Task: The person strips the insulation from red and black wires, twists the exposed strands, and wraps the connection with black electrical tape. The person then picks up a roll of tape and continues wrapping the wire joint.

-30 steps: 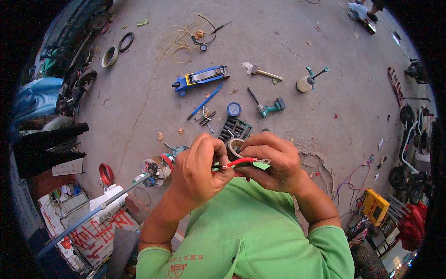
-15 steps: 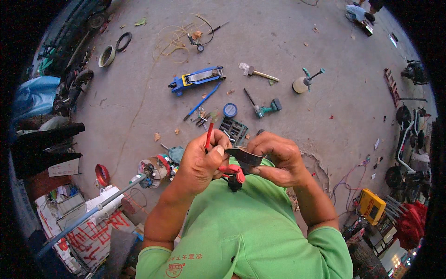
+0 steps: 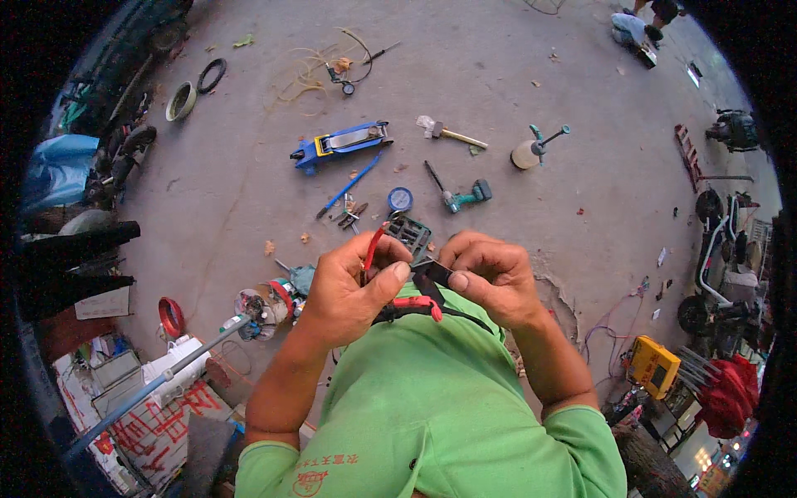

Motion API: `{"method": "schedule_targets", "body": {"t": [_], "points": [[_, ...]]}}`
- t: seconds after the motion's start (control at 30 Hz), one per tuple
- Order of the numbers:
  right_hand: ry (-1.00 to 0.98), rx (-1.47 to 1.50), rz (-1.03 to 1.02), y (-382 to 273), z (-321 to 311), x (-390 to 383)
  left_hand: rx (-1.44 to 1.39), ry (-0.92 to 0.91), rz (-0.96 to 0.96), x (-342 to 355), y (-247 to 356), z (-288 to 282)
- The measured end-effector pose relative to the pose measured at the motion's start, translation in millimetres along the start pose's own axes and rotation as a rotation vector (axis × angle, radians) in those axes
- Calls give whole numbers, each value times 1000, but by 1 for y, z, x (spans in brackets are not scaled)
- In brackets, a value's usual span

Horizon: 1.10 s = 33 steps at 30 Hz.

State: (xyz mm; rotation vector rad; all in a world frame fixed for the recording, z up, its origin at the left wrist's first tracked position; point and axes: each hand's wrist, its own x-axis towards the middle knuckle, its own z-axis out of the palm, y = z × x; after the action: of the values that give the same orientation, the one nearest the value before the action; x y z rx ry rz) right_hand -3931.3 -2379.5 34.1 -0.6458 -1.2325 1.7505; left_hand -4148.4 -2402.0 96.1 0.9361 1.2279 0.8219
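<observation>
My left hand (image 3: 355, 286) is closed around a slim red piece (image 3: 375, 245) that sticks up between thumb and fingers; its kind cannot be made out. My right hand (image 3: 491, 278) pinches a dark, flat strip (image 3: 437, 271) between thumb and fingers, just right of the left thumb. Below the hands, against my green shirt (image 3: 407, 398), lies a red and black part (image 3: 419, 305) with a black cord running to the right. Whether the left hand touches that part is hidden. Beyond the hands an open dark case of sockets (image 3: 407, 235) lies on the floor.
Farther out lie a blue floor jack (image 3: 340, 143), a hammer (image 3: 452, 133), a cordless impact wrench (image 3: 466, 196), a pump sprayer (image 3: 527, 153) and a round blue tin (image 3: 400, 199). A yellow case (image 3: 656, 367) stands at right. A long pole (image 3: 158, 383) slants at left.
The dark strip has shifted toward my right fingers and turned. My left hand has opened away from it slightly, and the red and black part hangs lower and flatter.
</observation>
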Motion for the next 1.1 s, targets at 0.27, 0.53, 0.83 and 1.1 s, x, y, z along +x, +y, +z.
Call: {"method": "schedule_targets", "body": {"t": [0.27, 0.53, 0.83, 1.1], "points": [[62, -101, 41, 7, -13, -8, -314, -174, -115, -4, -25, -8], [120, -154, 26, 22, -10, -8, -572, -164, -69, -6, -46, -2], [44, -212, -17, 27, -3, -5, -179, -31, 39, -20, -53, 1], [-28, -120, -101, 28, 8, -2, -124, 0, 106, -30, -31, -2]]}}
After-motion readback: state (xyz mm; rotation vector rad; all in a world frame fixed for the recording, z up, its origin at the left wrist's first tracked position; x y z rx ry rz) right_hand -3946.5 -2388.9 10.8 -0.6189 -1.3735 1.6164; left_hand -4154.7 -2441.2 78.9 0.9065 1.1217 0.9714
